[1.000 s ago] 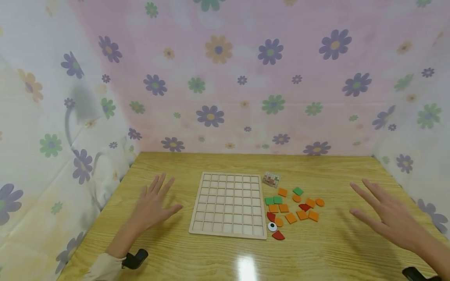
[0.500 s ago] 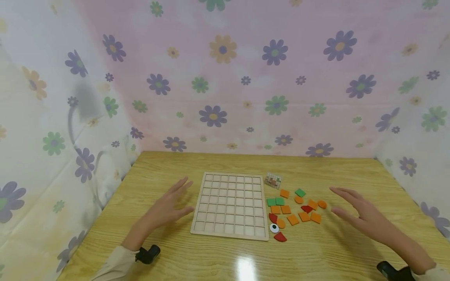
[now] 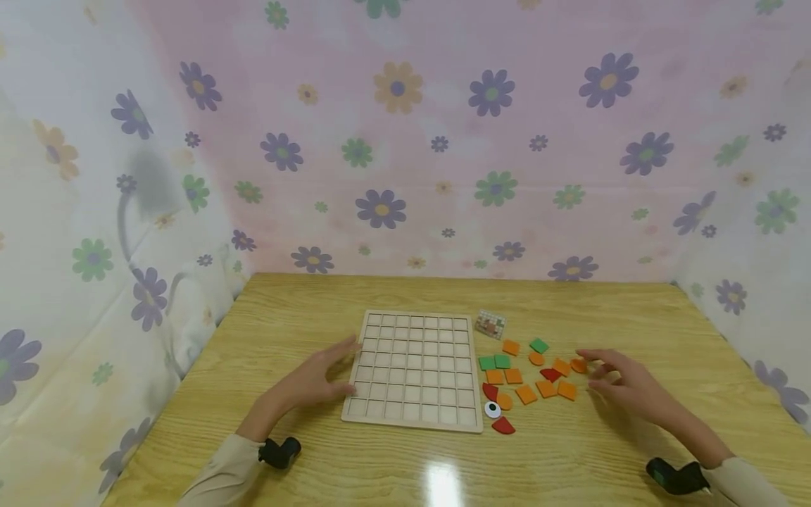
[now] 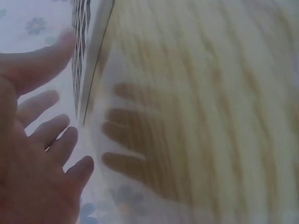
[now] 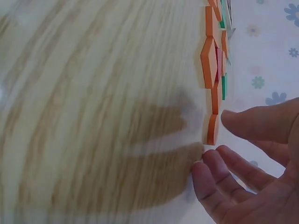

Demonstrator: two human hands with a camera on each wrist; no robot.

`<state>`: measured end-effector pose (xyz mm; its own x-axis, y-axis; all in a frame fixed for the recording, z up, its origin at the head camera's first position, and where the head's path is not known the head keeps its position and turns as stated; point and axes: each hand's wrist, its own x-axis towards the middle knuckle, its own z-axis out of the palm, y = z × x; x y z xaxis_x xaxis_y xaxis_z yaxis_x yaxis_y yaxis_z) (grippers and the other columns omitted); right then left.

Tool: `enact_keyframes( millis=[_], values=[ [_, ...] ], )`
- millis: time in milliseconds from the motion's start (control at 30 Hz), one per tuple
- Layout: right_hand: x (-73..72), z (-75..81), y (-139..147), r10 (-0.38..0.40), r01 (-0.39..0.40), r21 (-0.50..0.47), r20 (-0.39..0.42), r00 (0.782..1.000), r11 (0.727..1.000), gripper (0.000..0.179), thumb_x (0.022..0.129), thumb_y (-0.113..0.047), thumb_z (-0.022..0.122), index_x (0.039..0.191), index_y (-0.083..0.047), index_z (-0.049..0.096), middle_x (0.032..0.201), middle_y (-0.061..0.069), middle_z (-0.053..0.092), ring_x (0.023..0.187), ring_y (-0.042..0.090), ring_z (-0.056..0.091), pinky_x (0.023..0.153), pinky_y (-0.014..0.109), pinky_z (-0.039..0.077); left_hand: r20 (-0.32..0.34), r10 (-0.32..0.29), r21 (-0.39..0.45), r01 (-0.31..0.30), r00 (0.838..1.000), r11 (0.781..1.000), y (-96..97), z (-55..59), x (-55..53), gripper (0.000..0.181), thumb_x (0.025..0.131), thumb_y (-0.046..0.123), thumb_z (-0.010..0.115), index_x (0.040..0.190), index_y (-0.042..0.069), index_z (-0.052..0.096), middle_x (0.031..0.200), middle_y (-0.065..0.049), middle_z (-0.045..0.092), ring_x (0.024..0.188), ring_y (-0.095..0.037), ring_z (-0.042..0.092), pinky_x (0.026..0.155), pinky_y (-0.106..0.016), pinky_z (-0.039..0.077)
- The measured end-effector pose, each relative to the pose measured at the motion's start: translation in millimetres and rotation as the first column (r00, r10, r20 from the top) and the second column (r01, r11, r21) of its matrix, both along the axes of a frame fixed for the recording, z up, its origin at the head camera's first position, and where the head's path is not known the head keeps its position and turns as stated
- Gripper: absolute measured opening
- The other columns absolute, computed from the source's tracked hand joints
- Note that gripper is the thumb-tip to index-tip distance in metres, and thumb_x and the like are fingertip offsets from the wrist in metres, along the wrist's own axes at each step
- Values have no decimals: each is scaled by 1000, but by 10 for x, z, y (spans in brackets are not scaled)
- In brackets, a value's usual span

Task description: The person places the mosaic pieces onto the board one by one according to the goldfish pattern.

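A square wooden grid board (image 3: pixel 412 424) lies mid-table. My left hand (image 3: pixel 310 380) is at its left edge, fingers relaxed and thumb apart; the left wrist view shows the board's rim (image 4: pixel 96 60) beyond the thumb, and contact is hard to tell. To the right, my right hand (image 3: pixel 627 387) hovers low with fingers bent and thumb spread from them. Nearest to it is an orange round tile (image 3: pixel 579 365), the outermost of the loose pieces. In the right wrist view that round tile (image 5: pixel 212 129) appears near the gap between thumb and fingertips, not visibly gripped.
Right of the board lie several orange square tiles (image 3: pixel 526 394), green square tiles (image 3: pixel 502 361), red quarter-round tiles (image 3: pixel 503 425) and a white eye disc (image 3: pixel 492 410). A small picture card (image 3: pixel 491 323) lies behind them. Flower-patterned cloth (image 3: pixel 405 141) surrounds the wooden table (image 3: pixel 380 465).
Both hands have come inward and lower. My left hand moved right to the board's edge; my right hand moved left to the orange round tile, its fingers bending. The pieces look unmoved.
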<state>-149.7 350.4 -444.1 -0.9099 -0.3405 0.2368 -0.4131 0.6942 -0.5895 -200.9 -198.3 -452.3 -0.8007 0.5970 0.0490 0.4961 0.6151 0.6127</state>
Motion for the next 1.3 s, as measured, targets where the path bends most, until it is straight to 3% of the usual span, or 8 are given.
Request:
enact_keyframes(
  millis=[267,400,567,733,900,1133,1300],
  values=[
    [-75,-19,-51,-53,52,29,18,998,998,35,79,-2,74,113,3,65,103,15,62,78,11,57,59,24,51,77,-43,-15,45,996,999,1,-34,-22,66,87,29,69,142,4,42,154,-11,25,139,-33,24,107,-52,28],
    [-109,-24,-81,-59,60,41,-20,998,997,30,78,0,74,107,2,67,101,14,63,75,12,58,58,24,51,104,-48,-3,48,993,999,6,-13,-30,67,87,24,70,144,3,40,154,-8,24,140,-31,22,107,-50,29],
    [-187,-77,-86,-32,43,76,-134,990,996,21,74,5,76,94,-1,71,95,11,64,69,8,57,56,23,51,117,-52,15,51,992,999,16,-27,-47,69,87,23,70,145,3,37,155,-7,23,140,-31,21,107,-50,29],
    [-248,-100,-104,-27,45,97,-177,984,994,16,73,5,76,84,-6,72,86,5,63,66,5,55,54,22,51,137,-41,37,36,990,999,21,-44,-30,70,87,23,70,145,2,37,155,-9,23,140,-33,21,107,-52,27],
    [-277,-92,-121,-34,58,121,-191,981,991,17,72,6,76,84,-6,72,82,2,63,63,3,53,53,23,50,157,-24,45,17,987,999,23,-39,-8,69,87,23,70,144,2,38,154,-9,24,140,-34,20,107,-53,27],
    [-261,-60,-109,-55,68,88,-146,988,994,15,74,4,75,85,-4,71,84,5,65,62,4,55,49,22,46,172,-23,54,14,985,998,19,-42,-1,69,86,23,71,144,2,39,154,-9,25,140,-35,20,107,-54,27],
    [-271,6,-156,-40,53,58,-206,978,997,18,74,4,76,88,-5,71,85,5,66,65,6,59,51,22,49,170,-39,67,28,985,997,13,-31,-16,70,87,25,70,144,2,38,154,-10,24,140,-36,20,106,-54,28]
  ],
)
